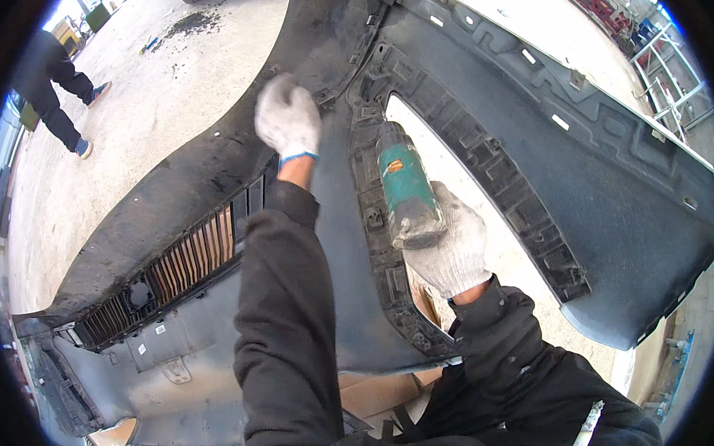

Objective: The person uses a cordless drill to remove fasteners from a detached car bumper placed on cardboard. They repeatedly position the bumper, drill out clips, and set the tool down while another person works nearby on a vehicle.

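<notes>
The person's left arm (pixel 285 324) reaches forward, the gloved left hand (pixel 289 120) blurred, its exact pose unclear; the right arm (pixel 504 336) angles in from the lower right, the gloved right hand (pixel 459 246) gripping.

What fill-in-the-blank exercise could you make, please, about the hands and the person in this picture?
1. The right hand holds a tool whose main colour is ____.
2. The glove on the left hand has a ____ wrist edge.
3. A person is at the picture's upper ____.

Missing words: green; blue; left.
</notes>
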